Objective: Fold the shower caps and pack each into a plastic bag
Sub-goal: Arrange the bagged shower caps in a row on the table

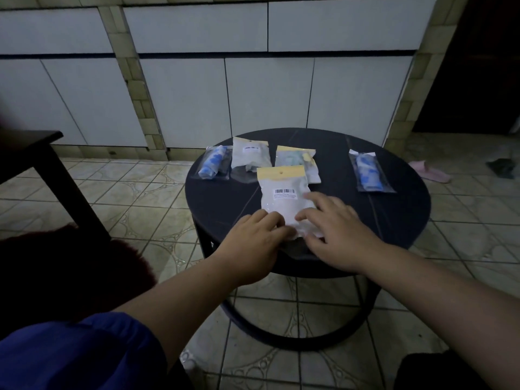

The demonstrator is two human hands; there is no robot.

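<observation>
A white plastic bag with a yellow header and a barcode label (284,198) lies flat near the front of the round dark table (394,215). My left hand (253,243) rests on the bag's lower left corner, its fingers bent over the edge. My right hand (334,229) lies on the bag's lower right part with fingers spread and nearly straight. Further back lie two more yellow-topped bags (249,156) (298,161). A clear bag with a rolled blue shower cap (213,163) sits at the back left, and another such bag (368,171) at the right.
White cabinet doors (267,94) stand behind the table. A dark side table (31,153) is at the left, a pink slipper (430,171) on the tiled floor at the right. My blue-clad knee (78,353) fills the lower left.
</observation>
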